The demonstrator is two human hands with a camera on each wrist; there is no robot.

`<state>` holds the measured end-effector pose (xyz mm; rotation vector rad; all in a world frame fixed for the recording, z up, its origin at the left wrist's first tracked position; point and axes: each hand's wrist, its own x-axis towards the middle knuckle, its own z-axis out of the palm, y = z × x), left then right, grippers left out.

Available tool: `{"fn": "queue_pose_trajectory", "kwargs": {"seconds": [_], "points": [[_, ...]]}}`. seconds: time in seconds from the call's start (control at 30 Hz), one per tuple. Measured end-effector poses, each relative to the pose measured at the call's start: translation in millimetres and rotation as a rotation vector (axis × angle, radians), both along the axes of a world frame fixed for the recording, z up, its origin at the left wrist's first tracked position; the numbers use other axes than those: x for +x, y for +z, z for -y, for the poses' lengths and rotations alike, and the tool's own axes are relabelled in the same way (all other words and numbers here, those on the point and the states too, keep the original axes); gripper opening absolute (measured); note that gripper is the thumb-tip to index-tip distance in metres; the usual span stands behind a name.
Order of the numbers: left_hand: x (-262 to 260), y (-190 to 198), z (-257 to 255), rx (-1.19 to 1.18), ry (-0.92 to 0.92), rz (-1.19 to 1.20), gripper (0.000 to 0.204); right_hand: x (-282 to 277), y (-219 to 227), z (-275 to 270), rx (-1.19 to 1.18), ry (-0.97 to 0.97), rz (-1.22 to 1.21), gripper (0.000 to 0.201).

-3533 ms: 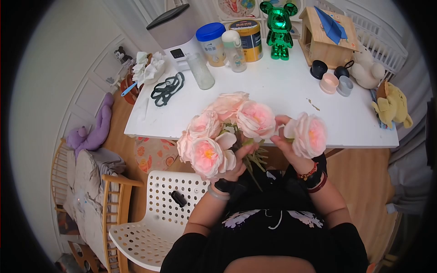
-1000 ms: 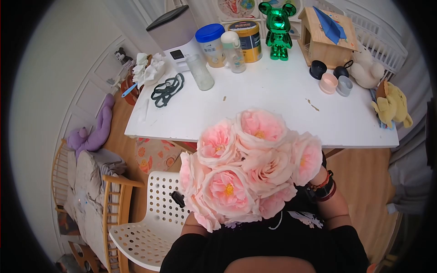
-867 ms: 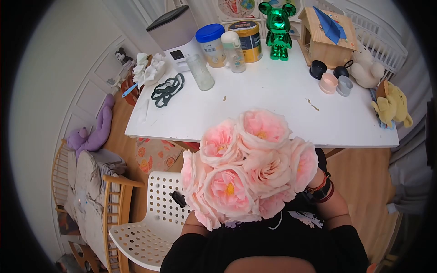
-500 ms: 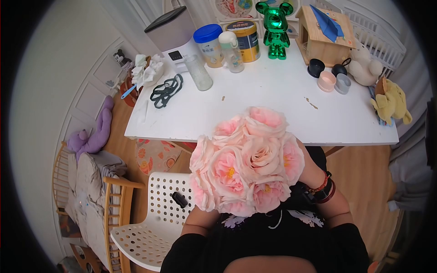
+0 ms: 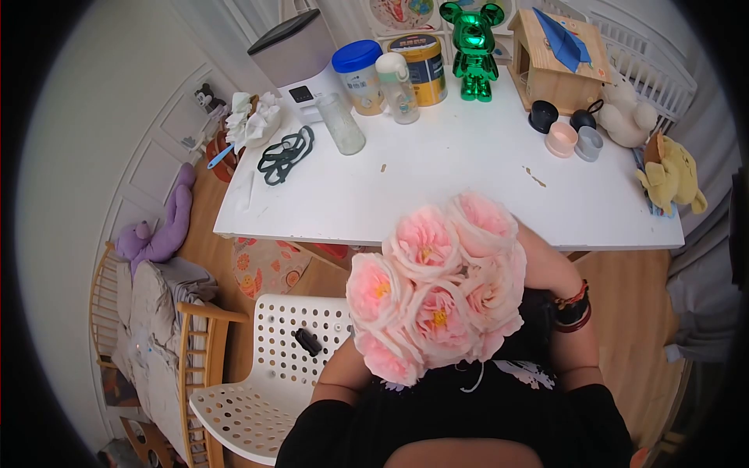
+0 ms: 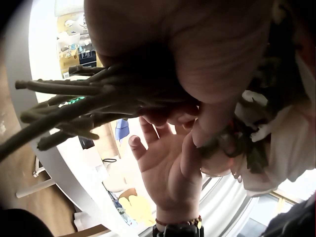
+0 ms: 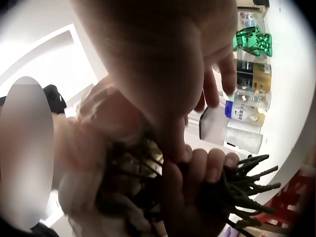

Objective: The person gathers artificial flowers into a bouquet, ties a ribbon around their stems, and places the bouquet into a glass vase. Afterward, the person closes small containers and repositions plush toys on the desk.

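Note:
A bouquet of pale pink roses (image 5: 439, 312) fills the near middle of the head view, blooms facing up, and hides both hands there. In the right wrist view my left hand (image 7: 190, 190) grips the gathered green stems (image 7: 242, 190) below the blooms, fingers curled round them. The cut stem ends stick out past that fist, as the left wrist view also shows. My right hand (image 6: 168, 170) is beside the stems, fingers spread and partly extended, its thumb up against the bunch next to the left fingers.
A white table (image 5: 437, 175) lies ahead with a frosted glass vase (image 5: 341, 125), coiled dark green ribbon (image 5: 285, 156), lidded tubs, a bottle (image 5: 399, 90), small cups (image 5: 561, 139) and a shiny green bear figure (image 5: 474, 54). A white perforated chair (image 5: 273, 374) stands at the left.
A single rose held apart in the right hand has joined the bunch. The bouquet has turned and moved slightly right, and the right forearm now reaches round its far side.

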<state>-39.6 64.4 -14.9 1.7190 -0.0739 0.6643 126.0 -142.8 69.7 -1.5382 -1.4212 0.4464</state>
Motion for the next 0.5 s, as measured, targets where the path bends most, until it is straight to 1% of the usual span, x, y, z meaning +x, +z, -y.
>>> {"fn": "queue_pose_trajectory", "kwargs": {"seconds": [0.03, 0.1, 0.13, 0.17, 0.23, 0.27, 0.3, 0.37, 0.5], "points": [[0.1, -0.5, -0.9, -0.002, -0.005, 0.001, 0.046, 7.7, 0.8, 5.6, -0.001, 0.002, 0.001, 0.059], [-0.2, -3.0, -1.0, -0.008, -0.016, 0.000, 0.046, 17.1, 7.0, 16.5, 0.042, -0.105, -0.299, 0.056], [0.2, -4.5, -0.1, -0.013, -0.024, -0.002, 0.046, 15.2, 10.4, 15.7, 0.150, -0.163, -0.323, 0.059], [1.0, -5.8, 0.7, -0.016, -0.033, -0.003, 0.046, 11.5, 14.7, 15.0, 0.148, -0.165, -0.323, 0.059], [2.7, -7.2, 1.0, -0.019, -0.050, -0.002, 0.046, 2.1, 25.2, 11.4, 0.407, -0.077, -0.040, 0.064], [3.1, -7.8, 0.8, -0.020, -0.059, -0.003, 0.046, -2.4, 32.0, 7.1, 0.313, -0.061, 0.208, 0.070], [3.1, -8.4, 0.7, -0.022, -0.067, -0.004, 0.046, -9.5, 31.8, 3.6, 0.273, 0.008, 0.206, 0.066], [2.7, -9.6, -0.2, -0.024, -0.082, -0.005, 0.046, -25.5, 43.4, -1.5, 0.085, 0.034, 0.397, 0.061], [0.3, -11.4, -3.2, -0.028, -0.103, -0.006, 0.045, -31.4, 28.7, -9.6, 0.125, 0.003, 0.406, 0.057]]}}
